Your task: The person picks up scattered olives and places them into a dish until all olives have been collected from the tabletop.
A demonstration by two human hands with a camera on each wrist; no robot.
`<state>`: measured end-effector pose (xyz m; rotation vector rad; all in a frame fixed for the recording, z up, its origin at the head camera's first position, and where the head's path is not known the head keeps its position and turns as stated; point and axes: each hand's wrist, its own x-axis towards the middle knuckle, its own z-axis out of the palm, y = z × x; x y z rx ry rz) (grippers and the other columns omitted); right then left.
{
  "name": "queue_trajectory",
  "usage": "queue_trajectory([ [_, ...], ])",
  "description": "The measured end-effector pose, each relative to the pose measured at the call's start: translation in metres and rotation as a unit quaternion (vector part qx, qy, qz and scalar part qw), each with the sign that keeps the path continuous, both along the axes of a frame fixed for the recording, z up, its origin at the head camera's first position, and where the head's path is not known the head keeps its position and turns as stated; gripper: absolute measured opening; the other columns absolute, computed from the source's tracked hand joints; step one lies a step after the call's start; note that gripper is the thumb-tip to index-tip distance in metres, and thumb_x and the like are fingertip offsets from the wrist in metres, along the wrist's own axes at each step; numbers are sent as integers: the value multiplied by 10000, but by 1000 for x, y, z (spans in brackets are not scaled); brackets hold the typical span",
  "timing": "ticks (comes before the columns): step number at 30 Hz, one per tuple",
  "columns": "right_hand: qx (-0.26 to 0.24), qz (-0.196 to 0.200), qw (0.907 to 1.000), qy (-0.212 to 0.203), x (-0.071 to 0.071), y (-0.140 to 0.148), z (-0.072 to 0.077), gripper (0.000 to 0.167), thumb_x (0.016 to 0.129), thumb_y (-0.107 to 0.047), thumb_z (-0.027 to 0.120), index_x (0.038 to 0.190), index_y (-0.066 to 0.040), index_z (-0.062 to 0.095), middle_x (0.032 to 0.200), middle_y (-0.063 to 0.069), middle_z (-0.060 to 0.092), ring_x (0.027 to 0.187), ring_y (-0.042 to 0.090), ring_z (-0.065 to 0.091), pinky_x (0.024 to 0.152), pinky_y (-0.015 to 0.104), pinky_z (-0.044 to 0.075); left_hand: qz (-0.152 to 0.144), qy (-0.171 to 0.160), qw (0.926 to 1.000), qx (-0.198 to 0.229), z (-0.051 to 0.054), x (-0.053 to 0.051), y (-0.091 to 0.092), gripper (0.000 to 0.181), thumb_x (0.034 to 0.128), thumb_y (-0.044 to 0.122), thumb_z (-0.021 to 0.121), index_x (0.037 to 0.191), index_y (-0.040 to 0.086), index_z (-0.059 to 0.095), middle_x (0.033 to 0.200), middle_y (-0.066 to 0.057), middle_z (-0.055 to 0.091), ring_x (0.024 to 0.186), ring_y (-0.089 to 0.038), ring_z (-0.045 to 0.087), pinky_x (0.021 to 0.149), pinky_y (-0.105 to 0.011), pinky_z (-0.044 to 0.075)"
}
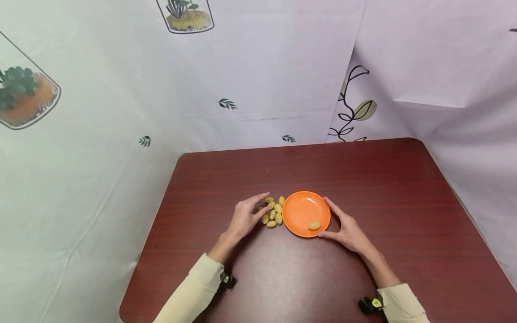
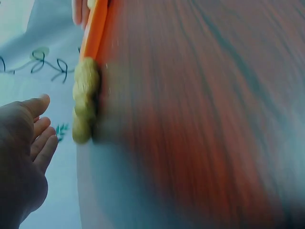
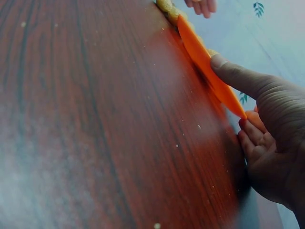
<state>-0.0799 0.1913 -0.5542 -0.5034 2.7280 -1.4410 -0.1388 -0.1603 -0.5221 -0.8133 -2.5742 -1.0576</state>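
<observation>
Tan, oval, nut-like pieces (image 1: 272, 215) lie in a cluster just left of a round orange plate (image 1: 300, 211). One similar tan piece (image 1: 314, 225) sits inside the plate near its front right edge. My left hand (image 1: 244, 218) hovers at the left side of the cluster, thumb and fingers apart and nothing held. In the left wrist view, the fingers (image 2: 45, 143) show a gap from the pieces (image 2: 86, 100). Around the plate's right rim, the thumb and fingers of my right hand (image 1: 349, 233) hold the edge. The right wrist view shows the thumb (image 3: 233, 76) against the orange rim (image 3: 224, 95).
A dark red wood-grain table (image 1: 363, 175) carries everything. Pale fabric with printed plants (image 1: 274, 72) hangs behind and beside it. Each wrist wears a small black camera, one near the left cuff (image 1: 202, 273) and one near the right cuff (image 1: 400, 298).
</observation>
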Motion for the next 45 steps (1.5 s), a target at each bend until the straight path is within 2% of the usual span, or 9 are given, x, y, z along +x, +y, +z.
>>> queue_trajectory([
  [4, 42, -23, 10000, -12, 0, 1, -1, 1126, 785, -347, 969, 1678, -108, 326, 1679, 137, 396, 1512, 393, 402, 1207, 247, 268, 144, -346, 9991, -176, -4, -1, -13, 479, 951, 159, 824, 1405, 75, 696, 1308, -74, 744, 1199, -252, 712, 985, -454, 580],
  [8, 50, -35, 10000, -37, 0, 1, -1, 1123, 789, -356, 965, 1680, -119, 325, 1683, 134, 390, 1517, 392, 395, 1231, 338, 295, 191, -638, 9972, -327, -10, 0, -21, 473, 971, 171, 803, 1422, 87, 689, 1335, -67, 731, 1238, -243, 690, 1027, -450, 557],
  [13, 14, -42, 10000, -43, 1, 1, 0, 1122, 788, -353, 966, 1678, -110, 327, 1686, 129, 386, 1520, 392, 389, 1218, 257, 264, 202, -881, 9954, -324, -15, 2, -24, 445, 980, 153, 791, 1414, 110, 701, 1311, -69, 740, 1196, -225, 710, 1002, -437, 571],
  [16, 0, -36, 10000, -51, 1, 1, 0, 1123, 787, -349, 967, 1678, -109, 327, 1687, 129, 385, 1521, 393, 388, 1197, 206, 242, 211, -922, 9949, -342, -18, 2, -25, 404, 982, 160, 790, 1382, 138, 731, 1291, -45, 751, 1178, -204, 717, 976, -422, 584],
  [20, -8, -30, 10000, -56, 1, 1, 0, 1123, 784, -343, 969, 1676, -108, 330, 1682, 138, 390, 1516, 397, 391, 1191, 209, 250, 201, -922, 9950, -339, -19, 2, -26, 349, 981, 179, 794, 1329, 168, 768, 1264, -15, 763, 1175, -185, 717, 966, -411, 587],
  [36, -71, 1, 10000, -17, 1, 1, 1, 1124, 779, -321, 974, 1672, -90, 333, 1683, 143, 387, 1517, 403, 385, 1151, 120, 202, 208, -904, 9948, -420, -19, 1, -26, 296, 975, 187, 800, 1270, 207, 801, 1222, -12, 777, 1156, -173, 724, 940, -401, 599],
  [39, -34, -7, 10000, -36, 1, 0, 1, 1122, 784, -334, 971, 1675, -99, 330, 1684, 135, 388, 1518, 397, 388, 1182, 174, 233, 198, -909, 9949, -391, -19, 0, -26, 290, 972, 183, 802, 1261, 206, 806, 1214, -11, 780, 1148, -170, 728, 937, -400, 600],
  [45, 53, -18, 9999, -92, 0, 0, 1, 1124, 789, -358, 965, 1681, -124, 323, 1684, 128, 390, 1516, 389, 395, 1226, 458, 323, 182, -897, 9950, -401, -20, -1, -26, 272, 971, 180, 802, 1241, 208, 814, 1196, -5, 786, 1135, -165, 733, 928, -393, 603],
])
